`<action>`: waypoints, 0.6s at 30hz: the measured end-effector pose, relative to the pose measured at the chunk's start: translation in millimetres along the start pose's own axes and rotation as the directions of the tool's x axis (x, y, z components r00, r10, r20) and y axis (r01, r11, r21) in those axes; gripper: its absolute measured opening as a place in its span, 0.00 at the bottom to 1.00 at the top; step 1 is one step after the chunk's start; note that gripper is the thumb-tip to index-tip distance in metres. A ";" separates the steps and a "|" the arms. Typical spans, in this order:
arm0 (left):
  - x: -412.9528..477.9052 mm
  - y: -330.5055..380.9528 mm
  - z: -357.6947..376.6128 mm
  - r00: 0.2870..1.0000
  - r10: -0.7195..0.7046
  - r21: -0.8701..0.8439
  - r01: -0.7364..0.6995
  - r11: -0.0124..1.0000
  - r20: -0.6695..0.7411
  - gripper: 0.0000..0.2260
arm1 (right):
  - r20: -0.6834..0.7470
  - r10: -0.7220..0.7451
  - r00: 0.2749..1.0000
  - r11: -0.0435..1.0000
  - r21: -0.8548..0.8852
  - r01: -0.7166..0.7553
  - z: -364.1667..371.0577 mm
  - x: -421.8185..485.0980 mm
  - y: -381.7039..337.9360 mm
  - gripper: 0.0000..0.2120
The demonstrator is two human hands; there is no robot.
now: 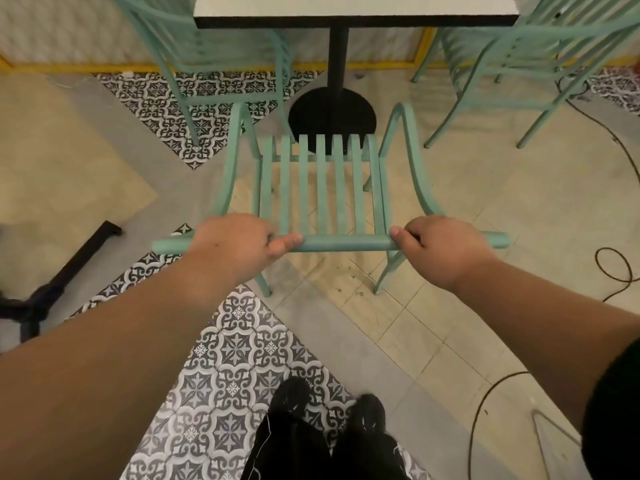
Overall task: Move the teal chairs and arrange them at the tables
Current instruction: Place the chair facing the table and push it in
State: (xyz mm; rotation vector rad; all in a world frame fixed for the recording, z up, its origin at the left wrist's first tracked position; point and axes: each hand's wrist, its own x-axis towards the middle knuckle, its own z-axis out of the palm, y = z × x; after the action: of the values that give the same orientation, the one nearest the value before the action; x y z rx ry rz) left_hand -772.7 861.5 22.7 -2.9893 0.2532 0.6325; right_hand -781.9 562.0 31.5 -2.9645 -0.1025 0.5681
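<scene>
Person positioning a teal armchair [322,185] at a pedestal table [356,21], seen from behind the chair.

The left hand [235,244] and right hand [440,251] each wrap the chair's top rail [346,242], fingers curled over the bar and thumbs lying along its near side. They are set well apart, one towards each end, probably so that the chair can be steered squarely without swinging.

The chair stands on the pale floor tiles with its slatted seat pointing at the table's black round base [332,116], its front edge just short of the tabletop. Whether its legs are off the floor cannot be told.

Two more teal chairs, the left-side chair [207,57] and the right-side chair [519,64], flank the table, leaving the near side free for this one. The step in hand looks like the final push inward.

A black cable [613,268] loops across the floor near the right, close enough that a sideways drag might catch it. A second black table foot [52,282] lies at the left.
</scene>
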 end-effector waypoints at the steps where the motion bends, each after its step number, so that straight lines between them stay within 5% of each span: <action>1: 2.5 -2.3 -0.5 0.999 -0.032 0.020 0.032 0.999 0.003 0.38 | 0.001 0.002 1.000 1.000 -0.017 -0.002 0.5 2.1 -1.3 0.28; 7: 11.7 -6.3 4.8 1.000 0.004 0.004 -0.004 1.000 0.003 0.43 | 0.011 -0.013 1.000 0.990 -0.138 0.014 3.5 21.8 -4.5 0.34; 18: 38.7 -12.1 -6.3 0.999 0.039 -0.044 -0.040 0.998 -0.024 0.44 | -0.068 -0.018 0.998 0.984 -0.180 0.006 0.2 51.7 0.1 0.30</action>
State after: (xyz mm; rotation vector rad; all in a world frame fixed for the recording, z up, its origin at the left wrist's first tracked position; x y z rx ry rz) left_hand -733.3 867.1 13.1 -3.0431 0.3041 0.6150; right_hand -734.0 566.5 12.5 -3.1520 -0.1743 0.4777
